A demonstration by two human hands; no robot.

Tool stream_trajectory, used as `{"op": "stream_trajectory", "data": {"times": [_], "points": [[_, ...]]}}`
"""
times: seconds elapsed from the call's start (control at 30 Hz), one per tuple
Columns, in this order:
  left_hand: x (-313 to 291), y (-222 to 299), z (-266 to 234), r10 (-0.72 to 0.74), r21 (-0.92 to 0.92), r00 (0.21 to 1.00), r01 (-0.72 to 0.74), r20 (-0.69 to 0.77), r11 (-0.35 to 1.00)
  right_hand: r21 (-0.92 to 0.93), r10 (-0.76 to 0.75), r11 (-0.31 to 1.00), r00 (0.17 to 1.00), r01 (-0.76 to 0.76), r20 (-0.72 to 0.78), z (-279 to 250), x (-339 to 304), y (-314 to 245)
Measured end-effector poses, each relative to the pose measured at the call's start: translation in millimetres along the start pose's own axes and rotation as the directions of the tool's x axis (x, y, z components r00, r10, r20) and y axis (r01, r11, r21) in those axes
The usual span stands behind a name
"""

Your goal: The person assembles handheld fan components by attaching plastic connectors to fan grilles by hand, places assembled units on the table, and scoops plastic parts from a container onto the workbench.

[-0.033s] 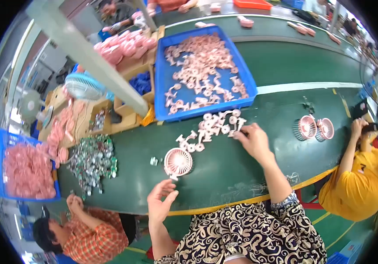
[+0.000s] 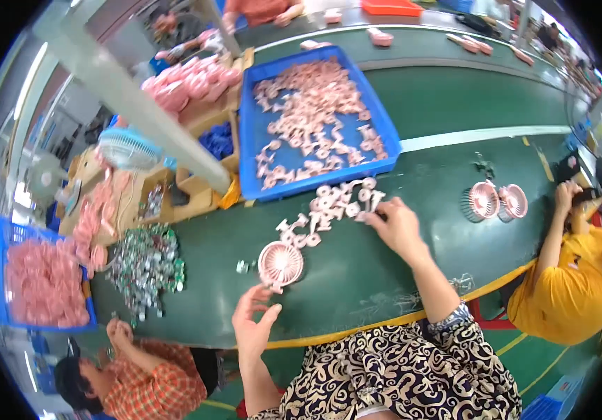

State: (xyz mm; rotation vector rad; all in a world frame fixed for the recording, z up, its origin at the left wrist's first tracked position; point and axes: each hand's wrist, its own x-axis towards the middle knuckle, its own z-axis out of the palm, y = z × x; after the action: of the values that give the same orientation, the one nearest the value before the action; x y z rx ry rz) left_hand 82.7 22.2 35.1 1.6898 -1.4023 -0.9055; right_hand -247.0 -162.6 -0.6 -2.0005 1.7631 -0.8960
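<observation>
Near the middle of the green bench stands a round pink fan cage (image 2: 280, 263) with radiating ribs and a short stub at its near edge. My left hand (image 2: 253, 323) is open beside that stub, thumb apart from the fingers, its fingertips at the cage's near left edge. To the right, my right hand (image 2: 397, 227) has thumb and forefinger pinched at a small pink plastic part (image 2: 372, 201). That part lies at the right end of a loose pile of similar pink parts (image 2: 329, 206), each with a ring and a stem; my fingertips partly hide it.
A blue tray (image 2: 245, 154) of pink parts sits beyond the pile. Two pink fan cages (image 2: 484, 201) stand at right. Small metallic and green pieces (image 2: 145, 262) are heaped at left, near a blue basket (image 2: 92, 308). A slanted grey post (image 2: 154, 112) rises at left. Co-workers sit on both sides.
The whole view has shifted slightly. My left fingertips are a little closer to the fan cage. My right hand stays at the same end of the pile.
</observation>
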Motion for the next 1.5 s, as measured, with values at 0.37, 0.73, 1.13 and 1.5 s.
{"op": "stream_trajectory", "data": {"times": [0.37,0.73,1.13,1.5], "points": [[46.4,-6.0,53.8,0.122,0.251,0.942,-0.042,-0.312,0.967,-0.026,-0.128,0.992,0.966,0.126,-0.225,-7.8,-27.6,46.3],[23.4,68.7,69.1,0.445,0.534,0.875,-0.289,-0.189,0.794,-0.21,-0.346,0.929,0.917,0.305,-0.201,-16.2,-93.9,44.5],[15.4,55.7,135.7,0.335,0.522,0.892,-0.45,0.304,0.724,0.103,-0.109,0.986,0.971,0.133,-0.213,-33.4,-80.8,47.3],[3.6,37.3,108.8,0.282,0.477,0.953,-0.299,0.109,0.826,0.061,0.0,0.998,0.995,0.006,-0.097,-32.0,-83.7,41.6]]}}
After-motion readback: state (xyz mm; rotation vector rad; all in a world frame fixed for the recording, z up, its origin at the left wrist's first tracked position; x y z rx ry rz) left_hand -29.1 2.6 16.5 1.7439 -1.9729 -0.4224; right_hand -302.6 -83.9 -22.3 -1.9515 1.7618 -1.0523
